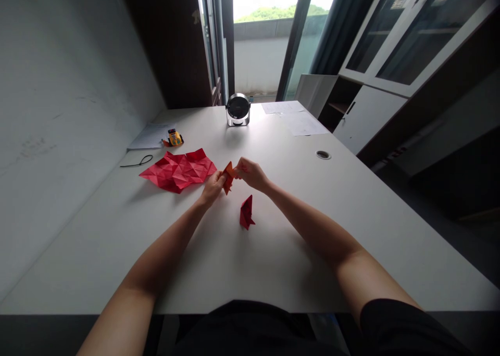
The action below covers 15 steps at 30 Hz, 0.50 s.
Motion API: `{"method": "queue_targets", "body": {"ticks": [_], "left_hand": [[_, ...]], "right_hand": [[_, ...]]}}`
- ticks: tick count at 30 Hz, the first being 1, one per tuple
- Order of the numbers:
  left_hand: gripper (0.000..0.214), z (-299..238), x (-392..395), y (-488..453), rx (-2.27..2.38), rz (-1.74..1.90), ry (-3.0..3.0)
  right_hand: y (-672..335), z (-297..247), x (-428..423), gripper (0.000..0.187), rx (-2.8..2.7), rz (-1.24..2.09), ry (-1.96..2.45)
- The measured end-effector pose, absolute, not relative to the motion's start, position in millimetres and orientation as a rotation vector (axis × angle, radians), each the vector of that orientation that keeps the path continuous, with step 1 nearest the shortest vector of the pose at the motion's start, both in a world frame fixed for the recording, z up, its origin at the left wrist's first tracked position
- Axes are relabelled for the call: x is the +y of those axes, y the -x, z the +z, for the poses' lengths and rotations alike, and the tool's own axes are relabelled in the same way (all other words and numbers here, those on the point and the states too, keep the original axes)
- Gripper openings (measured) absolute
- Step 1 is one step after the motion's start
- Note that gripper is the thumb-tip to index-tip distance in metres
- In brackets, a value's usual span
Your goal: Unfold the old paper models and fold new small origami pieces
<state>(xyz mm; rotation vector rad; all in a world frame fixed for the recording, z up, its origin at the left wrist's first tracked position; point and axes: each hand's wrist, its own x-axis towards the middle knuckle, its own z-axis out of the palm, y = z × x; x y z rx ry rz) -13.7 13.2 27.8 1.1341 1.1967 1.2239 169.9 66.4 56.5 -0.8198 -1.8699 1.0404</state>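
An orange folded paper piece (227, 179) is held between my two hands above the table. My left hand (213, 186) is closed on its left side, thumb on top. The fingers of my right hand (250, 173) pinch its upper right part. Just below and to the right, a small red folded paper piece (246, 213) stands on the table, with pointed ends. Left of my left hand lies a large creased sheet of red paper (179, 169), spread out and covered in fold lines.
On the white table (312, 210) are a black cable tie (137, 162), a yellow tape measure-like object (174, 137), and a small round fan (238, 109) at the back. White papers (307, 124) lie at the far right and left. A round cable hole (323, 154) is at right.
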Motion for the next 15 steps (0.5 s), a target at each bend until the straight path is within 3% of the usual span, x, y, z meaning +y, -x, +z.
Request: {"method": "queue_targets", "body": {"ticks": [5, 15], "left_hand": [[0.050, 25, 22, 18, 1.097, 1.269, -0.954], [0.036, 29, 17, 26, 1.025, 1.178, -0.894]], "right_hand": [[-170, 53, 76, 0.021, -1.690, 1.208, 0.729], [-173, 44, 84, 0.027, -1.515, 1.159, 0.864]]}}
